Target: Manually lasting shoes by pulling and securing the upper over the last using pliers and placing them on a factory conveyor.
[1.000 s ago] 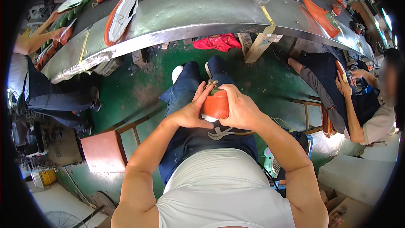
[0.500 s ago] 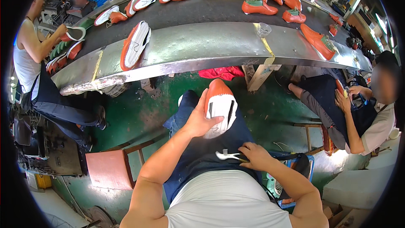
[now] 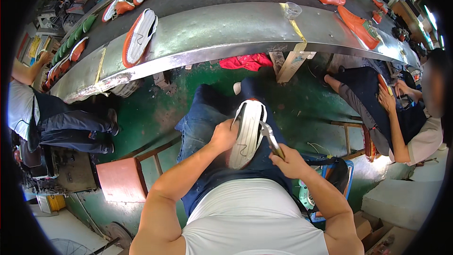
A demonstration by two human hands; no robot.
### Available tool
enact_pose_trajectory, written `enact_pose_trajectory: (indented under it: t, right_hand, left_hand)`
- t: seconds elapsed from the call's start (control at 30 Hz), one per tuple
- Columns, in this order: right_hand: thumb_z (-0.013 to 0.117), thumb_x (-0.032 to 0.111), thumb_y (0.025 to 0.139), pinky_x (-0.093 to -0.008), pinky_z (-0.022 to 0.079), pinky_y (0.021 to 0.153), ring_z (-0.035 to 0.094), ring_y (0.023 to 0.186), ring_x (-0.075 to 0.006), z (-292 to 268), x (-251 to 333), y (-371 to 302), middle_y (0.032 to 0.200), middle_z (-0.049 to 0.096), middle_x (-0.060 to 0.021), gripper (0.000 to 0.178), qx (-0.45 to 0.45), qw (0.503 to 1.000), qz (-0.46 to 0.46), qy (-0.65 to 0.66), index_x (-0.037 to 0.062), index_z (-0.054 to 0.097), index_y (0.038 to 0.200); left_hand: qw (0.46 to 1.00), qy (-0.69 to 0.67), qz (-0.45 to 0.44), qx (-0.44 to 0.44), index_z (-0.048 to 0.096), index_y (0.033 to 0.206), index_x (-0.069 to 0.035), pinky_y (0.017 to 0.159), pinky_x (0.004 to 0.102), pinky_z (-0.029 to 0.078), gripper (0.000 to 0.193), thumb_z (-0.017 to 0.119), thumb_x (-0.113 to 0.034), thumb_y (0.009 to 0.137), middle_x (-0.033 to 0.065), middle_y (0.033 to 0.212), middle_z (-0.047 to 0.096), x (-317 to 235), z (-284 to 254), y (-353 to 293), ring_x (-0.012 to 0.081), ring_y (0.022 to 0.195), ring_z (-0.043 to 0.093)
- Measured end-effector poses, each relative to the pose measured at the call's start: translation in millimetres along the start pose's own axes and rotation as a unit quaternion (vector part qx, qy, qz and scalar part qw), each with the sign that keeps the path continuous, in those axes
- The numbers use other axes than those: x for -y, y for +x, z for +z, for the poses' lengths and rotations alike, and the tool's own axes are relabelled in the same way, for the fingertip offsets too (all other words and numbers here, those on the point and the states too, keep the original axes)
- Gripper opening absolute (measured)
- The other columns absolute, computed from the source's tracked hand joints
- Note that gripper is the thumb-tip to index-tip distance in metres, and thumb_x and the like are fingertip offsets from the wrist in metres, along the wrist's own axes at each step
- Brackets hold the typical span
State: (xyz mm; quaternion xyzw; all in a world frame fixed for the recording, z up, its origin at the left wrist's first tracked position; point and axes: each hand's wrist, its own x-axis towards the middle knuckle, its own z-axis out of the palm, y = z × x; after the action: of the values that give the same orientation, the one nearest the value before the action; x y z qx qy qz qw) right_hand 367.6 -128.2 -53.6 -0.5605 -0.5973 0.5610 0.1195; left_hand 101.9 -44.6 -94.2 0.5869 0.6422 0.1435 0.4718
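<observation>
An orange shoe [image 3: 246,137] lies sole up across my thighs, its underside covered with white strips and a dark wavy line. My left hand [image 3: 223,136] is closed at the shoe's left edge; its fingertips are partly hidden there. In my right hand [image 3: 288,161] is a hammer [image 3: 270,136] with a curved metal head and a brownish handle. The hammer's head is at the shoe's right edge; whether it touches is unclear.
A metal-edged conveyor bench [image 3: 207,30] carries several orange, white-soled and green shoes. A pinkish stool [image 3: 121,179] stands at my left. One person [image 3: 23,104] stands far left; another [image 3: 406,113] sits at right holding a shoe. A clear cup [image 3: 292,11] rests on the bench.
The shoe has been lowered onto my lap and turned to lie sole up. My right hand has lifted the hammer to its right edge. The person at left has moved farther left.
</observation>
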Motion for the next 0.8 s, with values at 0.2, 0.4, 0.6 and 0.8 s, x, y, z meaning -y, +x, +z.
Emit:
enact_pose_trajectory:
  t: [0.2, 0.4, 0.6, 0.8]
  right_hand:
    - [0.060, 0.025, 0.094, -0.0521, 0.048, 0.085, 0.062, 0.095, -0.0475, 14, 10, 32, 0.098, 0.066, -0.0290, 0.034, 0.023, 0.989, 0.028, -0.147, -0.0016, 0.055, 0.115]
    - [0.060, 0.019, 0.092, -0.0501, 0.048, 0.086, 0.063, 0.099, -0.0456, -4, 25, 23, 0.102, 0.065, -0.0280, 0.038, 0.058, 0.973, -0.088, -0.203, -0.0041, 0.054, 0.121]
    - [0.061, 0.015, 0.090, -0.0469, 0.050, 0.088, 0.063, 0.100, -0.0428, -11, 29, 27, 0.106, 0.066, -0.0246, 0.048, 0.067, 0.972, -0.105, -0.201, -0.0011, 0.050, 0.134]
    - [0.062, 0.011, 0.088, -0.0459, 0.051, 0.086, 0.064, 0.099, -0.0407, -46, 46, -2, 0.103, 0.065, -0.0239, 0.048, -0.011, 0.982, -0.104, -0.155, -0.0017, 0.051, 0.133]
  left_hand:
    - [0.909, -0.302, -0.108, 0.267, 0.040, 0.152, -0.010, 0.092, 0.0307, 0.051, 0.081, 0.052, 0.010, 0.074, 0.0077, 0.134, 0.059, 16, -21, -6, 0.0206, 0.111, 0.062]
    - [0.929, -0.322, 0.053, 0.176, 0.005, 0.161, -0.006, 0.115, 0.0312, 0.030, 0.102, 0.055, 0.005, 0.073, 0.0157, 0.154, 0.038, 60, 15, -30, 0.0231, 0.139, 0.041]
    - [0.984, -0.152, 0.061, 0.073, 0.018, 0.157, -0.003, 0.115, 0.0350, 0.033, 0.093, 0.072, -0.011, 0.082, 0.0207, 0.154, 0.035, 35, 20, -34, 0.0300, 0.142, 0.039]
    - [0.932, 0.286, 0.211, 0.071, 0.032, 0.151, -0.001, 0.100, 0.0468, 0.048, 0.080, 0.069, -0.011, 0.081, 0.0264, 0.154, 0.031, -21, -43, -69, 0.0410, 0.126, 0.051]
